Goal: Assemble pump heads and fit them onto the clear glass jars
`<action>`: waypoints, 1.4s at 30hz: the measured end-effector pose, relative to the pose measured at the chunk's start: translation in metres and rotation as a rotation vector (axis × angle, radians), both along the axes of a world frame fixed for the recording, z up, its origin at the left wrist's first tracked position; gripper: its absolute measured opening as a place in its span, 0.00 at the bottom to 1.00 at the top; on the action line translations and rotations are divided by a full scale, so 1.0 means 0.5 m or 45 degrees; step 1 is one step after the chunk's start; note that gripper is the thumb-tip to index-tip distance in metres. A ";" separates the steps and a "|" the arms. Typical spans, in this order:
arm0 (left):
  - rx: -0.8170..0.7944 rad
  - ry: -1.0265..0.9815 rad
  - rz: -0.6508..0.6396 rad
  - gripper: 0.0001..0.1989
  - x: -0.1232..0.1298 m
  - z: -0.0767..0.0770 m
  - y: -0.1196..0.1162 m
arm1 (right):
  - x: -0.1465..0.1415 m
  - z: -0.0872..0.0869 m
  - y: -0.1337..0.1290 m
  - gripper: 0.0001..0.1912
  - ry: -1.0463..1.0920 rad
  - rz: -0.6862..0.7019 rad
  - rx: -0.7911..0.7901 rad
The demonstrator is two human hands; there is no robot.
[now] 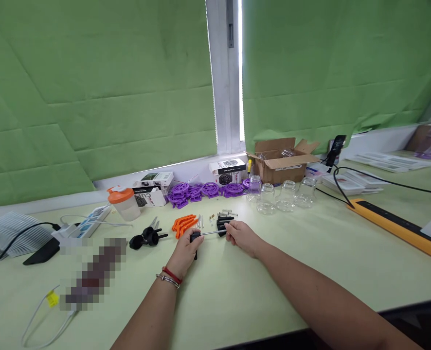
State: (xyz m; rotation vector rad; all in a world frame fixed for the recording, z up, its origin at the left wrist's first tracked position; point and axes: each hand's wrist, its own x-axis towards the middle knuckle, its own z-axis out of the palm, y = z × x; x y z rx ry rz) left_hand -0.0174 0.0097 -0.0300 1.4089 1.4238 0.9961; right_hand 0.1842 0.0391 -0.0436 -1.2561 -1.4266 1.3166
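My left hand (187,249) is closed around a dark part (195,236), and a thin metal rod (213,233) runs from it toward my right hand. Fingers pinched, my right hand (240,236) is at the rod's far end; what its fingertips grip is too small to make out. Several black parts (223,221) lie just behind my right fingertips, with springs (228,213) beyond them. Orange parts (182,224) and metal pins (200,221) lie behind my left hand. Black round parts (149,237) and scissors (154,223) are to the left.
Purple parts (210,189) line the back beside printed boxes (227,171). Glass jars (287,197) stand before an open carton (283,165). An orange-lidded cup (124,201) and power strip (93,219) are at left; a yellow-orange bar (401,233) lies right.
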 end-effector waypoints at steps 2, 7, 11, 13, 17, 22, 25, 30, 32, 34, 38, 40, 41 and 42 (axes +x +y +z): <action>0.002 -0.004 -0.002 0.19 0.000 0.000 0.000 | 0.000 0.000 0.000 0.19 -0.042 -0.011 0.008; 0.009 -0.009 0.002 0.19 0.001 0.006 -0.002 | 0.005 -0.003 0.002 0.19 -0.003 -0.004 -0.059; 0.016 0.026 0.011 0.19 0.001 0.007 -0.001 | 0.011 -0.005 0.003 0.10 0.119 0.033 -0.050; 0.019 0.023 0.005 0.19 0.000 0.004 0.000 | 0.014 -0.006 0.004 0.07 0.149 0.073 -0.030; 0.036 0.011 -0.009 0.18 -0.002 -0.002 0.004 | 0.016 -0.007 0.005 0.06 0.113 0.087 -0.025; 0.038 0.007 -0.012 0.17 -0.003 -0.005 0.006 | 0.014 -0.008 0.007 0.10 0.025 0.082 -0.039; 0.045 0.004 -0.006 0.18 -0.002 -0.004 0.006 | 0.012 -0.010 0.008 0.13 -0.004 0.079 -0.052; 0.007 0.008 -0.015 0.17 0.000 0.001 0.002 | 0.009 -0.013 0.008 0.16 -0.007 0.069 -0.059; 0.011 0.012 -0.010 0.17 0.000 0.001 0.002 | 0.008 -0.014 0.009 0.16 0.001 0.065 -0.065; 0.012 0.011 -0.008 0.17 0.000 0.000 0.002 | 0.008 -0.013 0.010 0.17 0.029 0.061 -0.071; 0.019 0.004 -0.006 0.17 0.000 0.001 0.003 | 0.011 -0.011 0.013 0.13 0.087 0.053 -0.073; 0.025 0.013 0.003 0.17 0.000 0.004 0.002 | 0.014 -0.011 0.013 0.09 0.107 0.071 -0.067; 0.024 0.016 0.007 0.17 0.001 0.005 0.002 | 0.015 -0.010 0.012 0.07 0.116 0.085 -0.060; 0.024 0.016 0.008 0.17 0.001 0.006 0.001 | 0.017 -0.010 0.011 0.05 0.125 0.098 -0.051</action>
